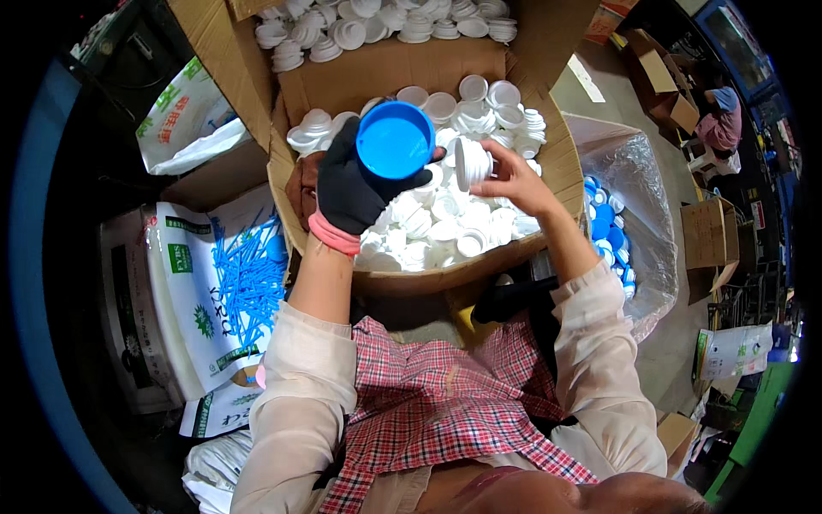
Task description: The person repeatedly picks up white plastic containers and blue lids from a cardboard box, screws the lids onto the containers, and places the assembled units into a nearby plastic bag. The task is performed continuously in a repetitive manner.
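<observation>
Mid-frame taken up by an open cardboard box (428,281), heaped with loose white caps (445,206); box walls stand around the heap, part of it blocked by both hands. More white caps piled at the top edge. Left of frame: thin blue strips (244,291) spread on a printed white sack (184,300). Right of frame: blue and white caps (604,230) contained in a clear plastic bag (651,248). Seated co-worker (719,124) seen upper right.

Blue cap (396,140), hollow side facing camera, gripped by gloved left hand (349,184) over the heap. White piece (469,164) pinched by bare right hand (512,182), just right of blue cap, narrow gap between; single or stacked can't be told.
</observation>
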`<state>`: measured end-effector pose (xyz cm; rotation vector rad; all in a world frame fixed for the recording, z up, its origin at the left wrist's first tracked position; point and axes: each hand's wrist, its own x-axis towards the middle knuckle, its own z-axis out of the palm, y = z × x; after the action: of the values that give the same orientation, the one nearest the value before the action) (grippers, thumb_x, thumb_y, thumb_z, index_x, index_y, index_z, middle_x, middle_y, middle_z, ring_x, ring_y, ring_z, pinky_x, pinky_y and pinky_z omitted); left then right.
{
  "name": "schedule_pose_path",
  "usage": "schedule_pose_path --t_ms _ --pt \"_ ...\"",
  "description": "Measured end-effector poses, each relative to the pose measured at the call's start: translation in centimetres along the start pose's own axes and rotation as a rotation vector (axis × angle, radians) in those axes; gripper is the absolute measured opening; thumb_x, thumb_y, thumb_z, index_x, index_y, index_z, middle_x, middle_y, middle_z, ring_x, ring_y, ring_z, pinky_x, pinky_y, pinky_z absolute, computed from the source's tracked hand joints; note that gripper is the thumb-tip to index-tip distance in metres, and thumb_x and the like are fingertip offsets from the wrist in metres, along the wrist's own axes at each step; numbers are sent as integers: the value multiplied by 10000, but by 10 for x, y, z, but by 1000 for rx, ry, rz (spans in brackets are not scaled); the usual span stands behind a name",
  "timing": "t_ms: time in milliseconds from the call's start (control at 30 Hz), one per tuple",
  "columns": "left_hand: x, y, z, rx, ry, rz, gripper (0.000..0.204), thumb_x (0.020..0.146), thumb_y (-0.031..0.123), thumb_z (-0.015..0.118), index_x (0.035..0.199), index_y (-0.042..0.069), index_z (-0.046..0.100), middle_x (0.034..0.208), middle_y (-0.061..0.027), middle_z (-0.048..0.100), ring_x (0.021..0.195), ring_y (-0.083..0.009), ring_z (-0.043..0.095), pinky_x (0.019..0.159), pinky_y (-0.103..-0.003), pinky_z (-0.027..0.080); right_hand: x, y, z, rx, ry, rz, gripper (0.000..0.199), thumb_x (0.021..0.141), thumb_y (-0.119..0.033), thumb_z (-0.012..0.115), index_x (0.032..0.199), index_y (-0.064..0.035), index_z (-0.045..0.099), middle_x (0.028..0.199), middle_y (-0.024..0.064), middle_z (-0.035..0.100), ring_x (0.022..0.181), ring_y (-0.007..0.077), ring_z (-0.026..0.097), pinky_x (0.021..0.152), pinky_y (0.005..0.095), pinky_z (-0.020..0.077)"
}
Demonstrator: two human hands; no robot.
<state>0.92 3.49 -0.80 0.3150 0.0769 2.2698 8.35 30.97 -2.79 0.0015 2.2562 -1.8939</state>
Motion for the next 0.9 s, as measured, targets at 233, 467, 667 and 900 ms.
schedule_pose_path --t_ms 233,467,667,900 --pt "6 -47 -3 1827 50 520 688 749 306 798 1302 34 492 1212 -103 622 1105 -225 596 916 -347 508 -36 -37 32 565 -121 -130 826 726 -99 789 1426 -64 352 1317 103 449 1193 256 500 935 422 520" --pt "4 -53 20 2273 -39 622 696 725 260 815 1288 3 495 1262 -128 583 1112 -253 596 941 -337 482 -55 -55 21 66 183 -267 720 776 -175 769 1397 -102 414 1337 111 444 1169 252 527 950 404 493" --pt "6 -73 8 2176 -52 555 622 772 171 770 1299 0 489 1273 -132 568 1138 -254 578 983 -338 441 -63 -75 41 -544 335 -648 602 708 -147 797 1243 -34 547 1134 139 551 965 269 580 790 327 485" --pt "6 -79 18 2099 -101 628 655 762 30 761 1335 13 443 1284 -120 537 1128 -248 575 964 -322 476 -59 -69 46 -726 342 -638 633 693 -121 803 1272 -71 552 1134 135 549 1026 282 569 851 359 485"
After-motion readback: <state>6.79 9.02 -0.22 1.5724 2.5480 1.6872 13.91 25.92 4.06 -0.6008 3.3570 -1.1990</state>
